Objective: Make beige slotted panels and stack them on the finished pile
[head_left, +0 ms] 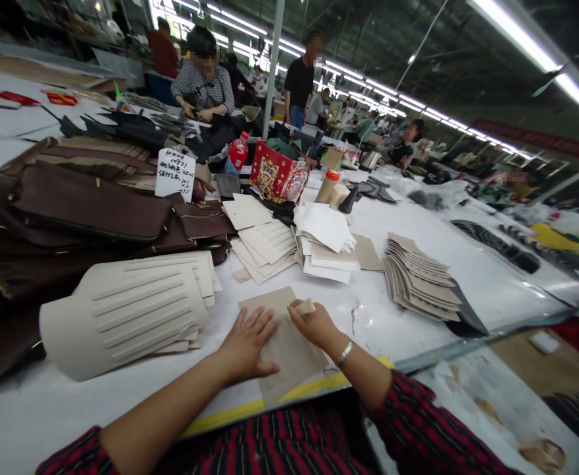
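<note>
A flat grey-beige panel (296, 369) lies on the white table in front of me, near its front edge. Pressed on its left side is my left hand (249, 346), with the fingers spread flat. My right hand (316, 324) is closed around a small pale beige block (306, 307), over the panel's upper right part. The block's lower part is hidden by the fingers. To the left rests a curved stack of cream panels (145, 310) with raised ribs. Beyond my hands sit more ribbed cream panels (267, 244) and a pile of white sheets (323, 231).
Dark brown leather pieces (91, 204) heap up at the left, with a handwritten card (175, 175) on them. Fanned beige panels (418, 277) stand to the right. A red patterned box (279, 173) and a red-capped bottle (238, 153) are farther back. A co-worker (204, 82) works across the table.
</note>
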`<control>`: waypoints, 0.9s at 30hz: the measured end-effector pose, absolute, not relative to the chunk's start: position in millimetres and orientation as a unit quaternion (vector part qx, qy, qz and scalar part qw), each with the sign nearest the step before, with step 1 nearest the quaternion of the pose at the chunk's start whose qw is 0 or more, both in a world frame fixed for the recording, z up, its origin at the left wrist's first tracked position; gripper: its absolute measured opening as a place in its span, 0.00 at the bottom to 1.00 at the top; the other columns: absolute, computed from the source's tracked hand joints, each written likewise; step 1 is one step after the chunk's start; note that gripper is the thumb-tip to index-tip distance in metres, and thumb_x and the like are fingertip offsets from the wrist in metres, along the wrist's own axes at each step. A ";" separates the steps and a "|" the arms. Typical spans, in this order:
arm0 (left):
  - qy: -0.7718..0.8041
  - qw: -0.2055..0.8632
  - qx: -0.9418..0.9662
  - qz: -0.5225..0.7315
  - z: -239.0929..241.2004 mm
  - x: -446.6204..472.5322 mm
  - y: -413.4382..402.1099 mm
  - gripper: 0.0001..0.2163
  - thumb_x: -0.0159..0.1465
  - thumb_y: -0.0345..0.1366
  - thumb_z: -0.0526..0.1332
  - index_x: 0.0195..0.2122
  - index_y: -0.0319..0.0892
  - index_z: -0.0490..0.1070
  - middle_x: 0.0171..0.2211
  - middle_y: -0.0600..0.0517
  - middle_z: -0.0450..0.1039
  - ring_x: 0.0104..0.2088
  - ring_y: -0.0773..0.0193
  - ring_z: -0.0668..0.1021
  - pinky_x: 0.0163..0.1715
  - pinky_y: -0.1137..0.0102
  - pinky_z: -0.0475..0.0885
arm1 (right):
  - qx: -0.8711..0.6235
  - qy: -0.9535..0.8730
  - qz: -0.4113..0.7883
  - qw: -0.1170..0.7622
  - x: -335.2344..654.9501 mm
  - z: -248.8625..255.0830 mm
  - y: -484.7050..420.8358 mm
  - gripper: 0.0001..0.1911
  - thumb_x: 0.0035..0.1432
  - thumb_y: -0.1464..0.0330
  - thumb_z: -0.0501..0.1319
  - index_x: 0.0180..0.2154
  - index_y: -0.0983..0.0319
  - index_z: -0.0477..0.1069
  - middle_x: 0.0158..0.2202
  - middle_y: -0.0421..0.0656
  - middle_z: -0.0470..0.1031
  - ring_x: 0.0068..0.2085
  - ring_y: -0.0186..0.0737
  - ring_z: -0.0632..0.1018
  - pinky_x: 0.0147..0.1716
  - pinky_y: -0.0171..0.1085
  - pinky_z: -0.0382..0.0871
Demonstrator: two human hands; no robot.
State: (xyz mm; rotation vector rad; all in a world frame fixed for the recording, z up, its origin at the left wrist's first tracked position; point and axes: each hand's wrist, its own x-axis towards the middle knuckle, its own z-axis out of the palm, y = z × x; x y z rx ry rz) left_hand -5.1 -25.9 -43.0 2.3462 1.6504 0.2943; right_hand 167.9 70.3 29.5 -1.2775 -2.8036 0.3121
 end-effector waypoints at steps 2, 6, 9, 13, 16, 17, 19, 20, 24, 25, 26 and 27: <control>0.571 0.129 0.805 0.099 -42.7 -4.4 -25.5 0.42 0.48 0.62 0.54 0.60 0.46 0.47 0.62 0.46 0.42 0.61 0.47 0.45 0.55 0.48 0.31 | -0.414 -0.906 0.088 0.028 156.9 28.5 79.9 0.16 0.61 0.64 0.46 0.37 0.63 0.69 0.32 0.45 0.76 0.34 0.37 0.74 0.34 0.32 0.60; 0.577 0.136 0.799 0.102 -40.5 -3.5 -26.0 0.42 0.47 0.62 0.54 0.60 0.46 0.47 0.62 0.47 0.42 0.61 0.49 0.46 0.56 0.49 0.30 | -0.385 -0.911 0.149 -0.020 189.7 36.3 55.3 0.15 0.60 0.64 0.47 0.34 0.62 0.70 0.29 0.42 0.75 0.31 0.34 0.73 0.32 0.30 0.60; 0.574 0.144 0.800 0.102 -39.5 -3.8 -26.7 0.42 0.48 0.62 0.53 0.60 0.45 0.47 0.62 0.46 0.42 0.61 0.49 0.46 0.56 0.50 0.31 | -0.379 -0.901 0.206 -0.049 214.1 41.5 32.3 0.15 0.60 0.64 0.46 0.32 0.61 0.70 0.25 0.39 0.74 0.28 0.32 0.73 0.30 0.29 0.61; 0.576 0.141 0.799 0.099 -40.3 -4.2 -27.1 0.45 0.48 0.63 0.52 0.61 0.40 0.44 0.62 0.45 0.41 0.61 0.50 0.45 0.56 0.51 0.30 | -0.392 -0.908 0.146 -0.003 174.2 34.0 51.9 0.16 0.61 0.64 0.45 0.35 0.62 0.70 0.30 0.43 0.75 0.34 0.36 0.74 0.34 0.31 0.61; 0.587 0.133 0.792 0.098 -41.6 -4.1 -27.7 0.48 0.46 0.64 0.51 0.61 0.36 0.43 0.62 0.42 0.40 0.61 0.51 0.44 0.57 0.54 0.30 | -0.423 -0.904 0.064 -0.007 137.6 27.5 70.5 0.17 0.61 0.64 0.45 0.37 0.64 0.70 0.31 0.47 0.76 0.34 0.40 0.75 0.32 0.34 0.61; 0.594 0.132 0.788 0.100 -42.2 -4.0 -28.0 0.49 0.45 0.65 0.51 0.61 0.35 0.43 0.62 0.42 0.40 0.61 0.51 0.44 0.57 0.55 0.30 | -0.425 -0.904 0.052 -0.014 135.9 26.7 69.4 0.17 0.61 0.64 0.45 0.37 0.65 0.70 0.31 0.48 0.76 0.33 0.40 0.75 0.31 0.34 0.61; 0.603 0.133 0.779 0.104 -43.5 -3.9 -28.6 0.50 0.45 0.66 0.50 0.61 0.35 0.43 0.62 0.41 0.40 0.62 0.51 0.43 0.58 0.56 0.31 | -0.415 -0.908 0.052 -0.027 150.7 27.5 55.0 0.17 0.60 0.64 0.46 0.37 0.64 0.70 0.30 0.48 0.76 0.32 0.40 0.75 0.30 0.34 0.61; 0.605 0.135 0.777 0.106 -44.2 -3.9 -28.8 0.50 0.45 0.66 0.49 0.61 0.34 0.43 0.62 0.41 0.39 0.62 0.51 0.43 0.58 0.56 0.31 | -0.408 -0.910 0.060 -0.036 164.1 28.6 43.7 0.16 0.60 0.64 0.46 0.37 0.64 0.70 0.29 0.47 0.76 0.31 0.39 0.75 0.30 0.33 0.60; 0.601 0.141 0.779 0.106 -46.1 -4.1 -28.4 0.50 0.45 0.66 0.50 0.61 0.34 0.45 0.62 0.41 0.38 0.62 0.51 0.43 0.58 0.57 0.31 | -0.406 -0.906 0.093 -0.082 200.1 31.4 12.5 0.16 0.60 0.64 0.47 0.33 0.63 0.71 0.25 0.45 0.75 0.28 0.38 0.75 0.27 0.32 0.59; 0.600 0.140 0.780 0.106 -46.1 -4.1 -28.1 0.50 0.44 0.66 0.51 0.60 0.34 0.45 0.62 0.41 0.38 0.62 0.51 0.43 0.58 0.57 0.31 | -0.411 -0.904 0.093 -0.078 196.2 30.6 15.1 0.17 0.60 0.63 0.47 0.33 0.63 0.71 0.25 0.45 0.75 0.29 0.38 0.75 0.27 0.32 0.59; 0.600 0.139 0.781 0.106 -45.9 -4.1 -27.9 0.50 0.44 0.66 0.51 0.60 0.34 0.44 0.62 0.41 0.38 0.62 0.51 0.43 0.58 0.57 0.31 | -0.414 -0.904 0.089 -0.063 187.1 29.3 22.1 0.17 0.60 0.63 0.46 0.33 0.63 0.71 0.26 0.45 0.75 0.30 0.38 0.75 0.28 0.32 0.59; 0.600 0.138 0.781 0.106 -45.5 -4.0 -27.7 0.50 0.44 0.66 0.51 0.61 0.34 0.44 0.62 0.41 0.38 0.62 0.51 0.43 0.58 0.57 0.31 | -0.415 -0.905 0.081 -0.043 174.6 27.7 32.0 0.18 0.61 0.63 0.46 0.34 0.63 0.71 0.28 0.46 0.76 0.31 0.38 0.75 0.29 0.32 0.60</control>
